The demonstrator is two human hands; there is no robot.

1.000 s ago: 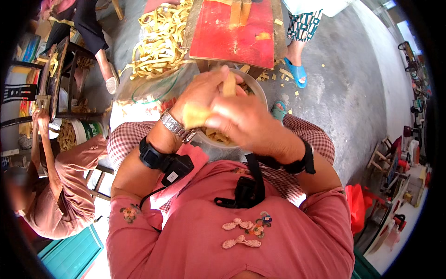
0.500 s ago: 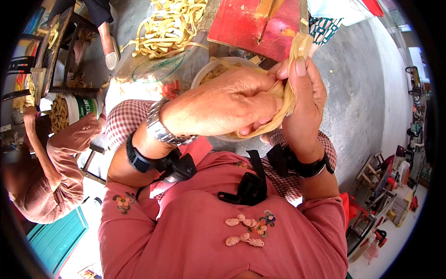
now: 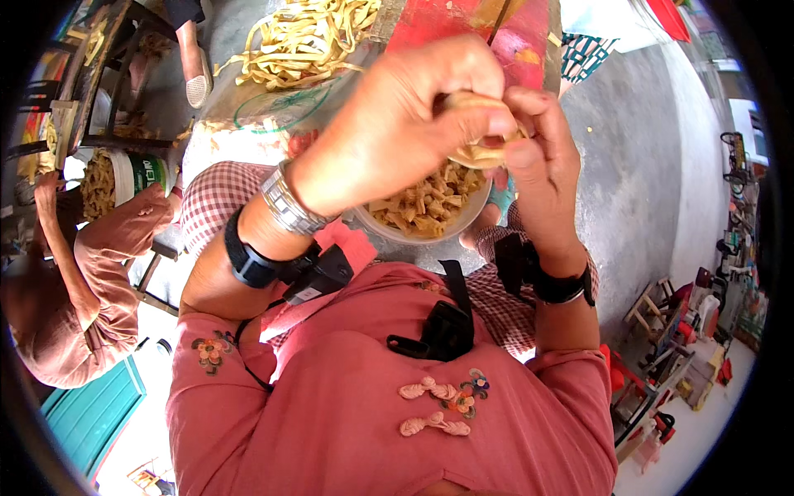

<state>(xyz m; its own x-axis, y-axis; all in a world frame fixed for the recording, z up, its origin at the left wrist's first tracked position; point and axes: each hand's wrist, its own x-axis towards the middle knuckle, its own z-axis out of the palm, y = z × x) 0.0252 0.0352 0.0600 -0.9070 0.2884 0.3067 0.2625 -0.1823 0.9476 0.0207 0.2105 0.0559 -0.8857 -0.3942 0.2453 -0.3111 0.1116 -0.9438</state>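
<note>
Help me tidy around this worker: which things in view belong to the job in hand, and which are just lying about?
Belong:
- Strip, in left hand and right hand
- Bowl of pieces, below
- Strip pile, probably
- Red board, probably

Lying about, apparently:
- Wooden stool
- Clutter, far right

From where I stand, grey floor (image 3: 628, 174) spreads across the right of the frame and shows again at upper left. Long yellow strips (image 3: 306, 45) lie heaped at top left of centre, above a thin green loop (image 3: 285, 112). At top centre, a red-topped table (image 3: 422, 23) carries a length of wood (image 3: 494, 11). I can't make out what the white bowl (image 3: 481, 217) in the middle rests on.
</note>
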